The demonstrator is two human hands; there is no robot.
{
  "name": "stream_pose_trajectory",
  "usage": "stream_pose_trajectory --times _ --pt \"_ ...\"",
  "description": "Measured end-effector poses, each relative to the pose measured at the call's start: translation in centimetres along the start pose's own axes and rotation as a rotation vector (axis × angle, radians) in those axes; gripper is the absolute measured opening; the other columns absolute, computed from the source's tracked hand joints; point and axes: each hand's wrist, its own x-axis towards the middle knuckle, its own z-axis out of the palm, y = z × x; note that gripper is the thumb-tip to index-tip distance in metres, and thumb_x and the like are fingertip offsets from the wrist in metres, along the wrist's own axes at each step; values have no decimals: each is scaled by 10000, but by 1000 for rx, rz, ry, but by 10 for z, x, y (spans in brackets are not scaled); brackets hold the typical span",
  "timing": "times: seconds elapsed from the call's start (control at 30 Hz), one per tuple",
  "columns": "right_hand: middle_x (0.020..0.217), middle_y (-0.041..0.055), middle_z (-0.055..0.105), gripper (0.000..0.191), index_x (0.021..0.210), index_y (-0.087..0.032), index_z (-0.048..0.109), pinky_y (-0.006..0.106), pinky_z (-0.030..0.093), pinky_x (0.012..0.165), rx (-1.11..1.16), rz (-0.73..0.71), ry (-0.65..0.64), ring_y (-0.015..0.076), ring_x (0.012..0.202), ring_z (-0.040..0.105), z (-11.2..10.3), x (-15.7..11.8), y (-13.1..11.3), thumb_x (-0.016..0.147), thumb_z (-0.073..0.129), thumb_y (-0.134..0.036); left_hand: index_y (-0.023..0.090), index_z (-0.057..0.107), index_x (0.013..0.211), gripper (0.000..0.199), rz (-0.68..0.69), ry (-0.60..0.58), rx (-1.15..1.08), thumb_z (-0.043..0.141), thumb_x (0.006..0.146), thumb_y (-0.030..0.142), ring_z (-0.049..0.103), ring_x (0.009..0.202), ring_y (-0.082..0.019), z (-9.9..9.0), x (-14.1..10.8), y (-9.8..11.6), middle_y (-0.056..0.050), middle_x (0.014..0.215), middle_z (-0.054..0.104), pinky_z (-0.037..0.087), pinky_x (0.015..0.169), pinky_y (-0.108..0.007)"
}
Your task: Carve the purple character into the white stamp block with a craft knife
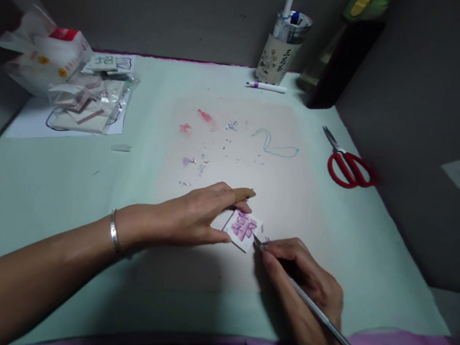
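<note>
A small white square block (242,230) with a purple character on its face lies near the middle of the table. My left hand (202,214) grips its left and upper edges between thumb and fingers, with a tan cover on one finger. In my right hand (304,281) is a slim silver carving knife (326,321), held like a pen. The blade tip meets the right part of the block's face. Under both hands lies a pale sheet (206,273).
Purple crumbs (230,125) dot the sheet. Red-handled scissors (346,164) lie right. Behind stand a cup of pens (275,58) and a tall bottle (343,51); a marker (266,87) lies before the cup. Bagged blocks (88,105) and a white packet (57,54) occupy the back left.
</note>
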Motion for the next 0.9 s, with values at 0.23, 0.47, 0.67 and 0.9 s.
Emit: stream_pose_trajectory --times 0.23,0.47,0.67,0.9 --pt "880 31 730 139 853 -232 724 276 517 683 28 46 -6 171 809 688 1 0 -3 978 667 -252 295 326 1604 809 8 0 17 772 933 224 557 1352 -271 0 0 0 -90 1407 665 485 1124 -461" --pt "866 27 739 148 834 -233 737 266 515 670 37 74 -14 169 790 686 0 1 -4 965 671 -259 286 347 1593 788 -3 8 20 770 932 217 556 1359 -274 0 0 1 -93 1407 666 480 1130 -455" --pt "877 25 744 152 845 -233 747 264 506 679 58 109 -24 168 805 690 1 0 -4 969 674 -278 269 344 1586 792 -2 3 22 780 928 206 551 1355 -262 0 0 2 -91 1401 665 476 1128 -431" --pt "860 47 740 183 811 -219 734 287 507 664 70 111 -45 189 800 690 0 0 -5 966 667 -289 280 348 1582 788 3 11 25 778 927 196 559 1351 -272 0 0 2 -97 1394 665 482 1116 -435"
